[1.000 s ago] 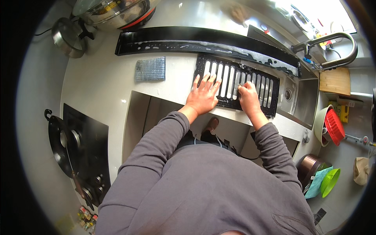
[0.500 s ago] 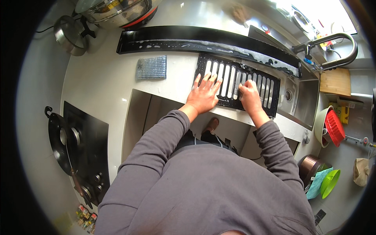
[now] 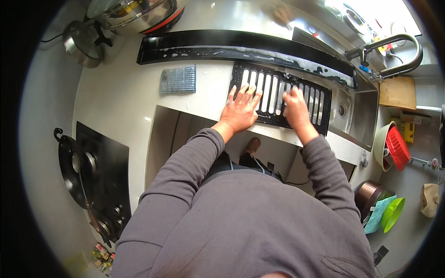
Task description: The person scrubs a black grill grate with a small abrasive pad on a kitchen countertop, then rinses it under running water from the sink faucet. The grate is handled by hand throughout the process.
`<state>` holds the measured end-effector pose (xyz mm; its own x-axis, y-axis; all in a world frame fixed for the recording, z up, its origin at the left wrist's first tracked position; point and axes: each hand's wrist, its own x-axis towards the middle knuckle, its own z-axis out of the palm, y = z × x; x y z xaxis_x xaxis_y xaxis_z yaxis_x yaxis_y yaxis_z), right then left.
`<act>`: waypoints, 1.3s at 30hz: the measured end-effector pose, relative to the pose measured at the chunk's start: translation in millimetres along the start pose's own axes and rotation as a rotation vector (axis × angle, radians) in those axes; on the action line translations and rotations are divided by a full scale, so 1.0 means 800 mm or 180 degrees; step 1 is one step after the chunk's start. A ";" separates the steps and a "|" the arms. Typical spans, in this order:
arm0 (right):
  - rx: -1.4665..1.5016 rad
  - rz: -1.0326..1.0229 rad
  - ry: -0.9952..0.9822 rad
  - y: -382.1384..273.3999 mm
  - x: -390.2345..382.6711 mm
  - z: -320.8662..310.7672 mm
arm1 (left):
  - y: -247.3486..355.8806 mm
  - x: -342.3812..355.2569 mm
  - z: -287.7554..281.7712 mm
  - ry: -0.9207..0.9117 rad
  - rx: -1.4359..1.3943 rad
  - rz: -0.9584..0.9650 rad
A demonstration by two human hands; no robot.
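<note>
A: Where is the slotted black panel (image 3: 277,97) lying?

B: It's resting on the pale counter (image 3: 125,88) straight ahead of the person, under both hands. The left hand (image 3: 238,113) is covering part of its left half, and the right hand (image 3: 296,109) is working over the right half, a little past the middle.

A: And how are those hands being held?

B: The left one is pressing flat, fingers spreading wide and pointing toward the far side. The right one is bunching up narrow, its fingertips blurring. Whether it's pinching anything, I can't tell.

A: Which way is the panel pointing?

B: Its long axis is running left to right, with the right end slanting a bit nearer the person. The slots are running crosswise, near to far, standing in a row along its length.

A: What's sitting around it?

B: A long black trough (image 3: 194,46), streaked with suds, is stretching along the far side. A grey-blue mesh pad (image 3: 178,79) is lying to the left, apart from the panel. The sink (image 3: 364,120) is opening at the right end.

A: Any writing showing?

B: A shiny pot (image 3: 134,18) at the far left is carrying yellow markings, too small to make out.
</note>
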<state>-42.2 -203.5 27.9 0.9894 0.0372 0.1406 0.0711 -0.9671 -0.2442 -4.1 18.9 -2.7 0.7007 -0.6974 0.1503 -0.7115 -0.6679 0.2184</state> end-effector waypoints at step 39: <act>0.0229 0.0625 0.0186 0.036 0.043 0.015 | 0.001 0.001 -0.004 -0.0027 -0.0018 0.0023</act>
<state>-4.5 -227.2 14.2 0.9762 -0.1667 0.1384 -0.1113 -0.9339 -0.3398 -4.0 18.8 0.3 0.6951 -0.7044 0.1438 -0.7163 -0.6613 0.2227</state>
